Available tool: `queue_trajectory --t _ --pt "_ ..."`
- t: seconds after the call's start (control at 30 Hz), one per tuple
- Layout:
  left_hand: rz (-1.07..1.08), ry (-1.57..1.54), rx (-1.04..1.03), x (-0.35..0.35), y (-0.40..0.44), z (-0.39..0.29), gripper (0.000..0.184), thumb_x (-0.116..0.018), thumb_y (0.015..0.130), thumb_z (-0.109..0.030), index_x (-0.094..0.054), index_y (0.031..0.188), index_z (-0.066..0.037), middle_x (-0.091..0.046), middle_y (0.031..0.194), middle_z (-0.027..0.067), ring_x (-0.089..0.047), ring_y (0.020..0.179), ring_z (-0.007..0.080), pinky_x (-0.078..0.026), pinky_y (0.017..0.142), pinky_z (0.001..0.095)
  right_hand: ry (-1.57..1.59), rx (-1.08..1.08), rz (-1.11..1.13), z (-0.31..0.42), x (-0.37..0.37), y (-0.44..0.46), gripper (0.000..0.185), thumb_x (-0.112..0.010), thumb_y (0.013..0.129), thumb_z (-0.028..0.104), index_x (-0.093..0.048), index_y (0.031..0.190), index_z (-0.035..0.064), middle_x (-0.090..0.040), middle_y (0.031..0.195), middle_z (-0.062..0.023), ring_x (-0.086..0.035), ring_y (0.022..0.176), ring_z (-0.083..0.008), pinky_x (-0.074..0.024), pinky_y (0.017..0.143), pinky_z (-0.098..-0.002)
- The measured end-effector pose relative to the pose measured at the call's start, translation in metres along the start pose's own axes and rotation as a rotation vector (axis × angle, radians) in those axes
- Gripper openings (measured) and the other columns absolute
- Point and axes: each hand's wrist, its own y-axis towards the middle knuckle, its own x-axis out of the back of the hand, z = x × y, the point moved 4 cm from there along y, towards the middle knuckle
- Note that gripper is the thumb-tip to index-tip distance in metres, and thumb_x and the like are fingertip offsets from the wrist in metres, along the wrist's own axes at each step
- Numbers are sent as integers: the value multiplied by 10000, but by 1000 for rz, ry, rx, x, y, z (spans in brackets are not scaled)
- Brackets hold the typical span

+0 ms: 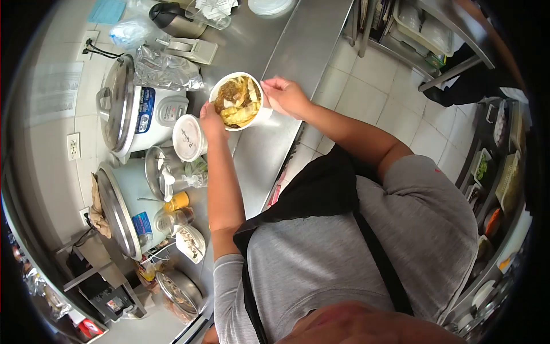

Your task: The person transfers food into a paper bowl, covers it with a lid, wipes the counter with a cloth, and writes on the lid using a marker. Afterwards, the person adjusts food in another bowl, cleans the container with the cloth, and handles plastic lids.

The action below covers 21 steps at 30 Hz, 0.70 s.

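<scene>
A round white bowl (pixel 236 101) of food, with yellow pieces and brown sauce, is held over the steel counter. My left hand (pixel 212 121) grips the bowl at its near left rim. At the bowl's right side, my right hand (pixel 285 96) has its thumb and fingertips pressed together by the rim; whether they pinch the rim is too small to tell. Just left of my left hand stands a white lidded tub (pixel 189 137) with handwriting on its lid.
Two large cookers (pixel 124 109) (pixel 123 206) line the wall at left. A tape dispenser (pixel 192 50), a foil bundle (pixel 166 67) and a steel bowl (pixel 159 167) stand on the counter (pixel 258 166). Another person's dark shoe (pixel 435 95) shows at upper right, near shelving.
</scene>
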Motion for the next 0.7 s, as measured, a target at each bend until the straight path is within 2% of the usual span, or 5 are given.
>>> queue_trajectory --t 0.07,0.2,0.4,0.53,0.7 --pt "42 23 13 2 -2 -2 340 -392 821 -132 -422 1109 45 -527 980 117 -528 871 177 -423 755 274 -81 -95 -19 1 1 1 186 -565 795 207 -608 842 32 -583 762 -62 -526 692 -158 -429 714 -261" --pt "50 72 -7 11 9 4 341 -391 833 -149 -412 1118 36 -526 993 124 -532 878 188 -430 761 284 563 -335 111 36 -7 7 273 -579 800 244 -576 895 -11 -587 794 -56 -505 660 -91 -435 580 -211" --pt "94 6 10 6 8 8 361 -377 844 -155 -382 1156 26 -513 1037 135 -536 905 216 -443 776 313 60 -414 180 9 3 16 222 -558 807 194 -575 937 14 -594 837 -63 -528 731 -98 -448 644 -242" --pt "-38 60 5 12 7 9 392 -375 841 -184 -370 1181 11 -491 1078 146 -513 951 233 -431 794 314 544 -379 39 31 -15 25 260 -551 817 253 -580 940 26 -593 814 -52 -526 732 -95 -436 641 -227" --pt "-84 -46 -53 17 6 15 390 -342 827 -171 -385 1178 -7 -479 1096 139 -509 957 237 -425 800 317 242 -375 9 14 -19 -9 208 -548 821 200 -559 922 18 -562 829 -37 -495 716 -90 -424 641 -229"
